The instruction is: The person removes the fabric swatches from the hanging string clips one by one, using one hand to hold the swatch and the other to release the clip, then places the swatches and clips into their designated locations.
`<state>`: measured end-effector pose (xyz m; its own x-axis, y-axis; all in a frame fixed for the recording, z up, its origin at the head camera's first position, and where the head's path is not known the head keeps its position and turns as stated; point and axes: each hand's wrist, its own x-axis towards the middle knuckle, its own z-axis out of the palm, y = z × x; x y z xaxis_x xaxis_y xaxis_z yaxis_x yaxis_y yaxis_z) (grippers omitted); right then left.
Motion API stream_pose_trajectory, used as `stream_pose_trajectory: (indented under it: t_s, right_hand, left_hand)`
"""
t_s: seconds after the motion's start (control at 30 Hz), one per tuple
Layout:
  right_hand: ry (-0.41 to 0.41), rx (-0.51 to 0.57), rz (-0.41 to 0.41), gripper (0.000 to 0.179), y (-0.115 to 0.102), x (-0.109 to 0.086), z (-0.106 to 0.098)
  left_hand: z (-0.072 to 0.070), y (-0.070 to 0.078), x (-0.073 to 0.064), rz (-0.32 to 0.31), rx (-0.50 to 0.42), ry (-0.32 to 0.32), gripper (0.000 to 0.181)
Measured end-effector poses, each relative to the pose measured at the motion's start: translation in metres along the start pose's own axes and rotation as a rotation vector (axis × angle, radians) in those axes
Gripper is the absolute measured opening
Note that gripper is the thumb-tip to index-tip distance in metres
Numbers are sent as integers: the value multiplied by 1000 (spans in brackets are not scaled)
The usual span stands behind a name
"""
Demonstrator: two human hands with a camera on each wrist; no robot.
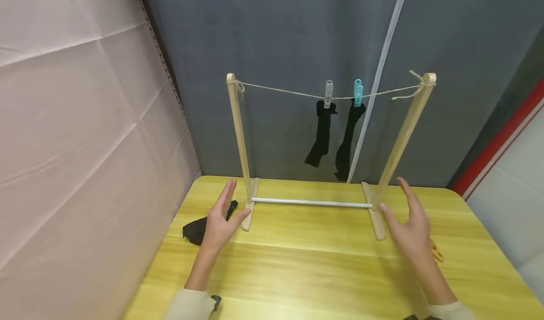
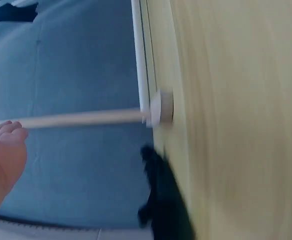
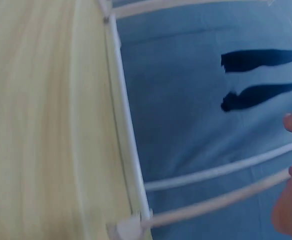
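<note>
A small wooden drying rack [image 1: 240, 138] stands on the table with a string [image 1: 280, 90] tied between its posts. Two black socks hang from it: one [image 1: 323, 133] under a grey clothespin [image 1: 328, 93], the other [image 1: 349, 140] under a blue clothespin [image 1: 358, 93]. My left hand [image 1: 218, 225] is beside the left post's foot, fingers extended, thumb apart from them. By the right foot, my right hand [image 1: 411, 225] has its fingers extended too. Neither hand grips anything; whether the thumbs touch the rack I cannot tell. In the left wrist view, the left fingers [image 2: 8, 134] appear near the post.
A black cloth piece [image 1: 195, 230] lies behind my left hand, partly hidden. An orange clothespin [image 1: 436, 253] shows beside my right wrist. The rack's white rod [image 1: 312, 202] runs low between its feet on the yellow wooden table [image 1: 297, 268]. A grey curtain [image 1: 276, 37] hangs behind.
</note>
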<state>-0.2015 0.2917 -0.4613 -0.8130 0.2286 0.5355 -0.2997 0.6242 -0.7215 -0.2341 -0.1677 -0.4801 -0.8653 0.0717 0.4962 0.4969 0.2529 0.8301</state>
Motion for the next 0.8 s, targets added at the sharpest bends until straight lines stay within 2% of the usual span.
stream_pose_trajectory:
  t_s: [0.2, 0.4, 0.57, 0.7, 0.8]
  right_hand:
    - [69, 170, -17, 83, -30, 14, 30]
    - [91, 277, -106, 93, -48, 20, 56]
    - [116, 324, -172, 93, -60, 27, 74]
    - [129, 377, -168, 83, -87, 29, 76]
    - [128, 419, -162, 80, -94, 30, 81]
  left_hand:
    - [35, 1, 9, -21, -142, -94, 90]
    - [75, 3, 15, -92, -249, -165, 90]
    - [107, 7, 39, -118, -338, -144, 87]
    - [134, 9, 63, -132, -461, -117, 83]
    - [151, 10, 75, -139, -555, -101, 80]
